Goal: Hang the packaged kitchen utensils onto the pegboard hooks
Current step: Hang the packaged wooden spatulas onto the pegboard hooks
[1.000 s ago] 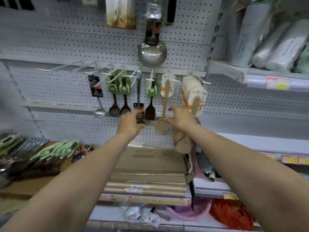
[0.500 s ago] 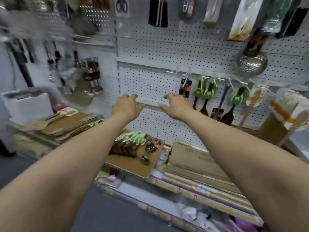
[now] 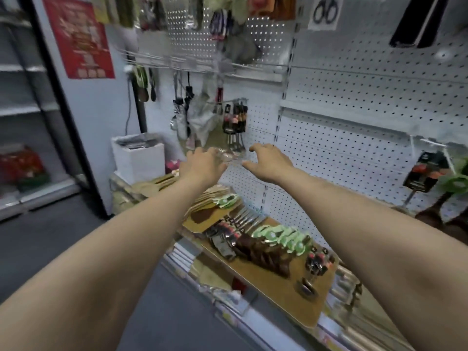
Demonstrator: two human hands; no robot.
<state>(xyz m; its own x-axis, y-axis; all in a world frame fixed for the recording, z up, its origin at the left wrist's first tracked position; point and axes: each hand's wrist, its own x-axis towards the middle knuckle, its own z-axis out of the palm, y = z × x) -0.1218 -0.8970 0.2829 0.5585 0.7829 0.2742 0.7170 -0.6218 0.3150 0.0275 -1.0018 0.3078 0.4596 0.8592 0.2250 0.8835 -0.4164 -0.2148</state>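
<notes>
Left hand (image 3: 205,162) and right hand (image 3: 272,162) empty, fingers loose, raised before pegboard (image 3: 354,102). Packaged utensils (image 3: 276,240) heaped on wooden board (image 3: 286,295) below; overlapping packs may snag, dragging neighbours off

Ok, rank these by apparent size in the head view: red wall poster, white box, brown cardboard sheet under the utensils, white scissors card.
1. brown cardboard sheet, though nearest the camera
2. red wall poster, cropped at the top
3. white box
4. white scissors card, also cropped
</notes>
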